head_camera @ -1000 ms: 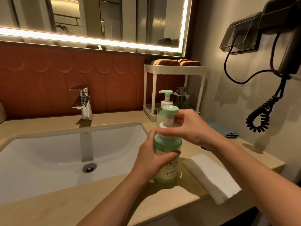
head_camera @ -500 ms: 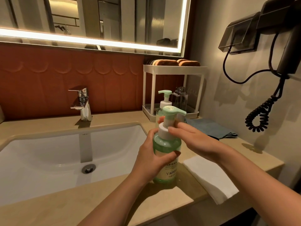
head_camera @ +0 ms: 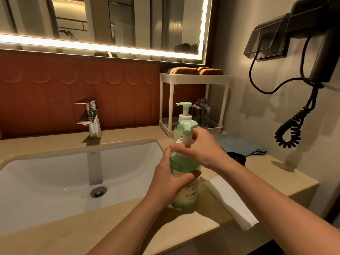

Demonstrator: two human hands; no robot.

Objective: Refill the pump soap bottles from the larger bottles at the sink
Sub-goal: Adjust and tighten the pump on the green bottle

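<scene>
Beige counter (head_camera: 110, 227): green bottle (head_camera: 185, 197) stands upright near the front edge, right of sink (head_camera: 55, 181), white towel (head_camera: 231, 199) just beside it. Left hand (head_camera: 169, 183) wraps the bottle body, thumb across the front. Right hand (head_camera: 204, 150) grips the collar under pump head (head_camera: 188, 126), which sits up on its white stem. Behind: second pump bottle (head_camera: 184, 112), blue cloth (head_camera: 239, 144), then rack (head_camera: 195, 78) at the wall.

Person, two arms in view. Left forearm (head_camera: 128, 223) and right forearm (head_camera: 276, 196) are bare along their whole visible length, to the frame's lower edge. Left hand (head_camera: 171, 181) and right hand (head_camera: 204, 150) are also bare. Forearms slender and smooth, wrists uncovered. Nails too blurred to tell.
</scene>
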